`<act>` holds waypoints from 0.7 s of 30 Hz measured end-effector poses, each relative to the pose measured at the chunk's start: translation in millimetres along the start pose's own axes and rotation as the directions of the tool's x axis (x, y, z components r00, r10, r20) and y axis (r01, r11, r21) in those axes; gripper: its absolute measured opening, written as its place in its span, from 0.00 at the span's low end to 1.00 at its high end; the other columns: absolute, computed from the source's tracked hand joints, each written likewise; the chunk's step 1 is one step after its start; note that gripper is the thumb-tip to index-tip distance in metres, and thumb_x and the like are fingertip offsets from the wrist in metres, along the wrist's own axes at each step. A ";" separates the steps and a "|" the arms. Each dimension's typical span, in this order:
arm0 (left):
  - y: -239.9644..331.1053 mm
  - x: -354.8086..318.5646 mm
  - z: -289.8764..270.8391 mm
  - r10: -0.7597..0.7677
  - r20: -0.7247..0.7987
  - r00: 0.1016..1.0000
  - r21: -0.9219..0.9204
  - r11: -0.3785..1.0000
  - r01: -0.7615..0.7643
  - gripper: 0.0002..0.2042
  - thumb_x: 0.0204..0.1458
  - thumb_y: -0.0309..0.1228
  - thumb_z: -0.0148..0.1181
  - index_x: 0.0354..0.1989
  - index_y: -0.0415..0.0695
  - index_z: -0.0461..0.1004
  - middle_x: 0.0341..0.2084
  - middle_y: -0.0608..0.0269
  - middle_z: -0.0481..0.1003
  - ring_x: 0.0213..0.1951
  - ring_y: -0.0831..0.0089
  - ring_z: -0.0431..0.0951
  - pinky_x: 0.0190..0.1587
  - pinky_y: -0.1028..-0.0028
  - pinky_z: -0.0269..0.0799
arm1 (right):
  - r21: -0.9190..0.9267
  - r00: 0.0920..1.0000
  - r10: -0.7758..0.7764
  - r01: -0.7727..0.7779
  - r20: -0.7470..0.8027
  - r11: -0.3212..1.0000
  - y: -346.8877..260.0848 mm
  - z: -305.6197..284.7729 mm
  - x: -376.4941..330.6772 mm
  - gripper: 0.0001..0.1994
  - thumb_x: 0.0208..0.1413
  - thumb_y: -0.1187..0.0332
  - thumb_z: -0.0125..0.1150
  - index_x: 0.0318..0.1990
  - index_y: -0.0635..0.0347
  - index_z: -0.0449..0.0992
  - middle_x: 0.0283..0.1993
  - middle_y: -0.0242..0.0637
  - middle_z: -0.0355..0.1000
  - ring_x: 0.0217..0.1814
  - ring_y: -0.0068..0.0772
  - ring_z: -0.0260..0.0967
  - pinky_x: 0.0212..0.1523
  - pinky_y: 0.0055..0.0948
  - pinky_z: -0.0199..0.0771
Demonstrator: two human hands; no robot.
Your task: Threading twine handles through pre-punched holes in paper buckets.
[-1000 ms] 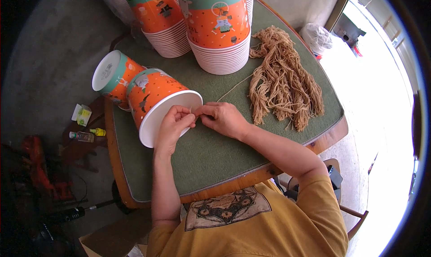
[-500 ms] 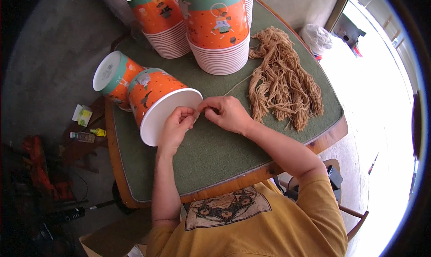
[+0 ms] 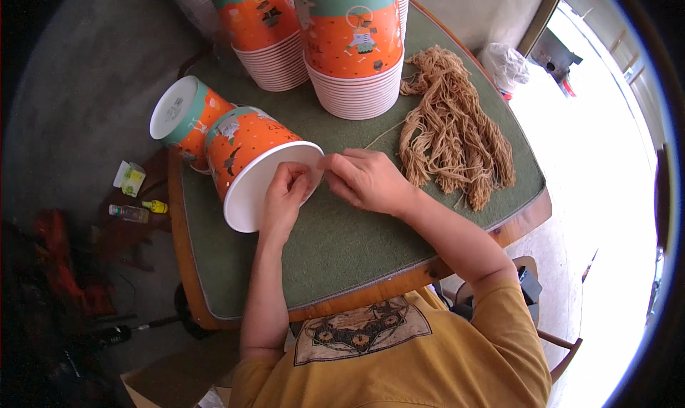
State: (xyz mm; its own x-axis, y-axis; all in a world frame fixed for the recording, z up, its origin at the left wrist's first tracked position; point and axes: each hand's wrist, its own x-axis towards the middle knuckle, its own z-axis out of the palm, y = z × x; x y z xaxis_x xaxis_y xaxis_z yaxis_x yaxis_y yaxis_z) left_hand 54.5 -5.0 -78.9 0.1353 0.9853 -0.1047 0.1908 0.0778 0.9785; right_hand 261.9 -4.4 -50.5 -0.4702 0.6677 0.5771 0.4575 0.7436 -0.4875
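An orange paper bucket (image 3: 246, 148) lies on its side on the green table top (image 3: 342, 244), its white open mouth toward me. My left hand (image 3: 285, 194) pinches the bucket's rim at its right side. My right hand (image 3: 367, 180) meets it there, fingertips closed on a thin tan twine strand (image 3: 385, 132). This strand runs back to a loose bundle of cut twine (image 3: 453, 130) lying to the right. Whatever is between my fingertips at the rim is hidden.
A second bucket (image 3: 187, 115) lies on its side behind the first. Two tall stacks of buckets (image 3: 267, 30) (image 3: 353, 44) stand at the far edge. Small bottles (image 3: 132, 212) sit on a low surface at left, and a plastic bag (image 3: 503, 62) is beyond the table at right.
Both hands have edged slightly right and up along the bucket's rim, the right hand drawing the strand with it. The bucket has barely shifted.
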 end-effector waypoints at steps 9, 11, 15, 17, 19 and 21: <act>2.0 -2.9 -3.0 0.048 0.047 0.998 0.004 0.999 -0.048 0.08 0.63 0.22 0.49 0.47 0.39 0.62 0.34 0.63 0.72 0.34 0.79 0.72 0.37 0.78 0.70 | 0.118 0.989 0.145 -0.144 0.002 0.983 -5.9 2.2 -0.6 0.12 0.55 0.70 0.61 0.46 0.54 0.70 0.29 0.39 0.73 0.30 0.43 0.75 0.28 0.37 0.74; 1.4 -4.8 -3.3 0.087 0.069 0.994 0.017 0.996 -0.088 0.09 0.62 0.21 0.50 0.49 0.39 0.60 0.34 0.62 0.72 0.34 0.78 0.72 0.39 0.77 0.71 | 0.001 0.967 0.246 -0.247 0.060 0.969 -6.1 0.3 -0.9 0.14 0.55 0.70 0.61 0.49 0.52 0.71 0.26 0.38 0.73 0.26 0.42 0.75 0.27 0.37 0.74; 1.0 -5.9 -1.6 0.263 0.076 0.962 0.096 0.958 -0.270 0.20 0.61 0.19 0.51 0.58 0.40 0.51 0.32 0.61 0.72 0.36 0.74 0.74 0.43 0.73 0.72 | -0.206 0.998 0.048 -0.037 0.047 0.978 -5.3 9.2 -2.5 0.17 0.57 0.63 0.60 0.55 0.46 0.71 0.20 0.36 0.71 0.21 0.40 0.73 0.22 0.38 0.74; 3.6 -7.9 -0.5 0.286 0.094 0.954 0.126 0.947 -0.296 0.24 0.60 0.18 0.52 0.61 0.41 0.48 0.31 0.60 0.72 0.36 0.73 0.74 0.44 0.73 0.72 | -0.230 0.995 0.038 -0.017 0.088 0.973 -6.4 13.5 -2.7 0.17 0.58 0.60 0.58 0.55 0.45 0.70 0.20 0.37 0.71 0.22 0.40 0.74 0.21 0.39 0.74; 9.6 -11.7 1.9 0.316 0.092 0.944 0.148 0.933 -0.327 0.29 0.61 0.18 0.50 0.66 0.44 0.43 0.36 0.60 0.72 0.40 0.75 0.72 0.44 0.75 0.71 | -0.235 0.994 0.044 -0.021 0.095 0.972 -6.3 15.8 -3.9 0.16 0.59 0.58 0.57 0.53 0.47 0.71 0.21 0.36 0.71 0.22 0.39 0.74 0.21 0.39 0.74; 12.1 -12.7 -2.0 0.278 0.124 0.953 0.095 0.952 -0.290 0.30 0.61 0.18 0.50 0.67 0.45 0.41 0.36 0.60 0.72 0.40 0.76 0.72 0.44 0.76 0.70 | -0.239 0.995 0.032 -0.008 0.098 0.971 -3.6 15.8 -5.5 0.14 0.59 0.58 0.57 0.50 0.49 0.72 0.21 0.37 0.71 0.23 0.39 0.74 0.21 0.39 0.74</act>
State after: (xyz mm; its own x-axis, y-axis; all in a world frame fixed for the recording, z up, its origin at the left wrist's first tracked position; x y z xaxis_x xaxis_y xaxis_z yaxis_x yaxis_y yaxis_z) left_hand 53.2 -16.4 -65.4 0.3021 0.9413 0.1506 0.2347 -0.2266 0.9453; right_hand 250.9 -10.2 -62.4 -0.5268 0.6913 0.4945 0.6282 0.7086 -0.3213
